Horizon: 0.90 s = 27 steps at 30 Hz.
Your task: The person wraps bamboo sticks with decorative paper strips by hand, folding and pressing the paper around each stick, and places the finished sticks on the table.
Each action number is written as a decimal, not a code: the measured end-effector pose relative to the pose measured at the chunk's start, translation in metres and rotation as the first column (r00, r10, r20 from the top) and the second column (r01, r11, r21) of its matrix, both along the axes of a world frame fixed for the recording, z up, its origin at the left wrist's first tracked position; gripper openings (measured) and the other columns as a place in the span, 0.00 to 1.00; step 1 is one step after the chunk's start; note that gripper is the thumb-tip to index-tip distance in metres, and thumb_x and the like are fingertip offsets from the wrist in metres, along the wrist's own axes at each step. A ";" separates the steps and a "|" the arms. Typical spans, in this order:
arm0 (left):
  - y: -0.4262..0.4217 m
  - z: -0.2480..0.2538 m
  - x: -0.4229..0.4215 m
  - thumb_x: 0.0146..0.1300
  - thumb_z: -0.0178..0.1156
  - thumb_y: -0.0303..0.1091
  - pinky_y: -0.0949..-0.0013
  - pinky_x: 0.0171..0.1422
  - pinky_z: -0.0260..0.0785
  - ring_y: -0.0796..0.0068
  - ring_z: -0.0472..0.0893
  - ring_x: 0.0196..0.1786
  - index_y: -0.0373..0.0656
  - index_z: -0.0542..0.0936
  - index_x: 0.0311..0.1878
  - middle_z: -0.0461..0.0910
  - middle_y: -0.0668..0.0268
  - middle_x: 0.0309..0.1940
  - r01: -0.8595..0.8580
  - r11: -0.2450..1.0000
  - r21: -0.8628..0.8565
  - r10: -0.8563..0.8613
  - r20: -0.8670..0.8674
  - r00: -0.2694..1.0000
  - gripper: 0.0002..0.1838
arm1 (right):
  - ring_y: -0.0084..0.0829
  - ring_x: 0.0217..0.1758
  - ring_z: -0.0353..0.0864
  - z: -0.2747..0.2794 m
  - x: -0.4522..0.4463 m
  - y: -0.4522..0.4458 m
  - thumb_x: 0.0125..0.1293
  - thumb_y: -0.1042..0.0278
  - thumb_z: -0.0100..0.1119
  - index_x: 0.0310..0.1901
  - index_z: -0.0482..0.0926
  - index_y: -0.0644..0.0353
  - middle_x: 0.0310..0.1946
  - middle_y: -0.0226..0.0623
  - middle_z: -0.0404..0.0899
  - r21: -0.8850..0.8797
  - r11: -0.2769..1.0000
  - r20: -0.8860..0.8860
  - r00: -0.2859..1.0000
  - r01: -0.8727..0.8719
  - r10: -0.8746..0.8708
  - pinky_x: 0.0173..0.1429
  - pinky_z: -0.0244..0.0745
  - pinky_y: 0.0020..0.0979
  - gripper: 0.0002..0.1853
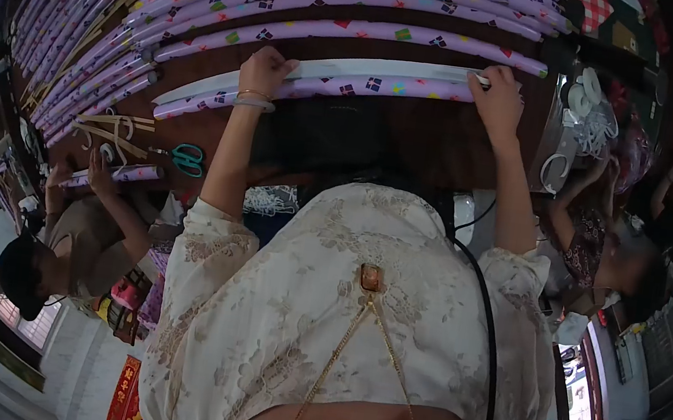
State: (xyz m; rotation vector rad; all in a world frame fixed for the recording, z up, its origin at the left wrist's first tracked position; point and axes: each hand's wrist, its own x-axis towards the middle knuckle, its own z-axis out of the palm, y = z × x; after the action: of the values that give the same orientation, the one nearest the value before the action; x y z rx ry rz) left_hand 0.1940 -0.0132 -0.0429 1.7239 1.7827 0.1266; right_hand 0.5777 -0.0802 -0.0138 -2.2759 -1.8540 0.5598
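In front of me lies a roll of purple wrapping paper (344, 85) printed with small coloured presents. Along its far side runs a white strip (372, 68), which looks like the paper's loose edge or underside. My left hand (264, 73), with a bracelet at the wrist, has its fingers closed on this white edge, left of the middle. Near the roll's right end my right hand (499, 104) pinches the paper between thumb and fingers. The palm sides of both hands are hidden. Just beyond, another purple roll (359, 35) lies parallel.
Several more purple rolls (79, 32) are piled at the back and left of the dark table. Teal-handled scissors (188, 158) lie at the left near paper strips (113, 134). White tape rolls (586, 92) are at the right. A co-worker (85, 245) sits left, another person (595, 244) right.
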 end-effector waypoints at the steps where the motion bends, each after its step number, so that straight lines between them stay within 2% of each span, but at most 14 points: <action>1: 0.000 -0.001 -0.001 0.45 0.66 0.48 0.61 0.35 0.71 0.58 0.79 0.30 0.40 0.77 0.25 0.78 0.57 0.24 0.000 1.000 0.000 0.000 0.001 1.000 0.19 | 0.41 0.38 0.74 -0.002 0.000 0.000 0.56 0.56 0.57 0.35 0.75 0.59 0.38 0.37 0.72 0.000 1.000 0.001 1.000 0.000 0.000 0.37 0.71 0.39 0.14; 7: -0.001 0.003 0.001 0.45 0.66 0.48 0.61 0.35 0.71 0.58 0.79 0.29 0.39 0.77 0.25 0.79 0.57 0.24 0.001 1.000 0.001 -0.001 -0.020 1.000 0.19 | 0.41 0.35 0.75 0.000 -0.006 0.005 0.55 0.56 0.58 0.32 0.76 0.59 0.36 0.40 0.71 0.018 0.999 0.008 0.999 0.036 -0.036 0.35 0.71 0.41 0.13; 9: 0.000 0.004 0.002 0.44 0.67 0.47 0.62 0.35 0.71 0.58 0.79 0.29 0.39 0.77 0.25 0.78 0.57 0.24 -0.020 1.000 -0.010 0.020 0.007 1.000 0.19 | 0.44 0.39 0.75 0.002 -0.010 0.006 0.55 0.53 0.57 0.34 0.77 0.56 0.39 0.37 0.72 -0.032 0.994 0.028 0.995 0.101 -0.100 0.39 0.70 0.42 0.14; 16: 0.000 0.002 0.001 0.45 0.67 0.46 0.62 0.35 0.71 0.58 0.79 0.29 0.39 0.76 0.25 0.78 0.57 0.23 0.017 1.000 0.014 -0.017 0.003 1.000 0.19 | 0.44 0.40 0.75 -0.003 -0.010 0.008 0.54 0.54 0.57 0.33 0.77 0.55 0.39 0.37 0.71 -0.025 0.992 0.061 0.990 0.127 -0.125 0.40 0.69 0.43 0.14; 19: -0.002 0.002 0.004 0.45 0.66 0.45 0.59 0.35 0.70 0.56 0.79 0.30 0.39 0.76 0.24 0.78 0.57 0.23 0.044 0.997 0.064 -0.042 -0.029 0.999 0.18 | 0.44 0.40 0.75 0.000 -0.012 0.009 0.54 0.55 0.57 0.33 0.77 0.56 0.38 0.36 0.71 -0.051 0.988 0.053 0.988 0.147 -0.145 0.39 0.69 0.43 0.13; 21: -0.006 0.006 0.009 0.46 0.65 0.42 0.57 0.38 0.69 0.55 0.78 0.34 0.40 0.75 0.28 0.78 0.58 0.26 0.072 0.992 0.100 -0.058 -0.134 0.989 0.16 | 0.44 0.39 0.75 -0.002 -0.010 0.009 0.54 0.56 0.58 0.32 0.77 0.57 0.38 0.37 0.71 -0.061 0.987 0.034 0.988 0.151 -0.150 0.39 0.70 0.43 0.13; 22: -0.008 0.008 0.013 0.46 0.65 0.42 0.57 0.38 0.69 0.55 0.78 0.34 0.40 0.75 0.28 0.78 0.58 0.26 0.079 0.991 0.105 -0.064 -0.135 0.989 0.16 | 0.44 0.39 0.75 -0.004 -0.010 0.008 0.54 0.56 0.58 0.32 0.77 0.57 0.38 0.37 0.71 -0.056 0.986 0.033 0.987 0.159 -0.157 0.39 0.70 0.43 0.13; 24: -0.012 0.013 0.020 0.47 0.62 0.34 0.56 0.41 0.67 0.56 0.76 0.38 0.41 0.73 0.33 0.77 0.60 0.31 0.059 0.970 0.236 -0.003 -0.229 0.973 0.11 | 0.43 0.39 0.75 -0.006 -0.010 0.007 0.53 0.56 0.58 0.32 0.77 0.58 0.38 0.37 0.71 -0.031 0.987 0.025 0.987 0.161 -0.160 0.39 0.70 0.43 0.13; 25: -0.014 0.014 0.020 0.47 0.62 0.34 0.56 0.41 0.67 0.56 0.76 0.38 0.41 0.73 0.33 0.77 0.60 0.31 0.062 0.969 0.240 -0.005 -0.231 0.973 0.11 | 0.43 0.39 0.75 -0.005 -0.011 0.007 0.53 0.56 0.58 0.32 0.77 0.58 0.38 0.37 0.71 -0.027 0.986 0.023 0.986 0.164 -0.163 0.39 0.70 0.43 0.13; 27: -0.016 0.016 0.020 0.47 0.57 0.26 0.58 0.44 0.66 0.56 0.75 0.40 0.42 0.72 0.37 0.76 0.60 0.34 0.057 0.940 0.336 0.023 -0.228 0.973 0.12 | 0.43 0.40 0.75 -0.002 -0.012 0.008 0.53 0.56 0.59 0.32 0.77 0.58 0.38 0.38 0.71 -0.044 0.985 0.044 0.985 0.170 -0.168 0.39 0.70 0.43 0.13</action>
State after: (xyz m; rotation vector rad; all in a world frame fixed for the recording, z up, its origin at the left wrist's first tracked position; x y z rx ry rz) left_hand 0.2143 -0.0291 -0.0266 2.0685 2.0039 0.2503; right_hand 0.5658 -0.0719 -0.0157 -2.4625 -1.6598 0.5406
